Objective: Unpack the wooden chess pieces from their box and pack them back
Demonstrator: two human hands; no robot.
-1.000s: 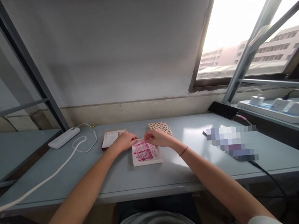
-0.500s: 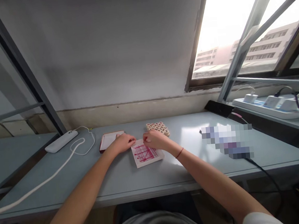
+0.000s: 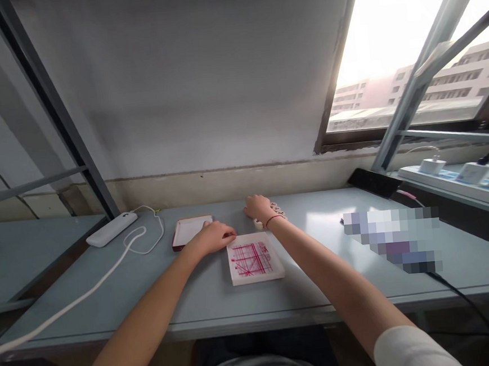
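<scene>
A small white board with red grid lines point(image 3: 254, 258) lies flat on the grey table point(image 3: 219, 295) in front of me. My left hand point(image 3: 213, 237) rests at the board's far left corner, fingers curled against its edge. Farther back, my right hand point(image 3: 258, 206) lies over a cluster of small round cream pieces with dark marks point(image 3: 275, 210), hiding most of them; its fingers are curled down onto them. A red-rimmed shallow lid or tray point(image 3: 190, 230) sits just left of my left hand.
A white power bank point(image 3: 111, 229) with a looping white cable point(image 3: 87, 288) lies at the left. A dark cable and a blurred item point(image 3: 390, 239) sit at the right. Power strips with plugs point(image 3: 459, 175) line the window ledge. A metal frame post point(image 3: 52, 108) stands at the left.
My right hand has left the board's top edge and reached back onto the cluster of round pieces. The left hand stays at the board's corner. The view has shifted a little.
</scene>
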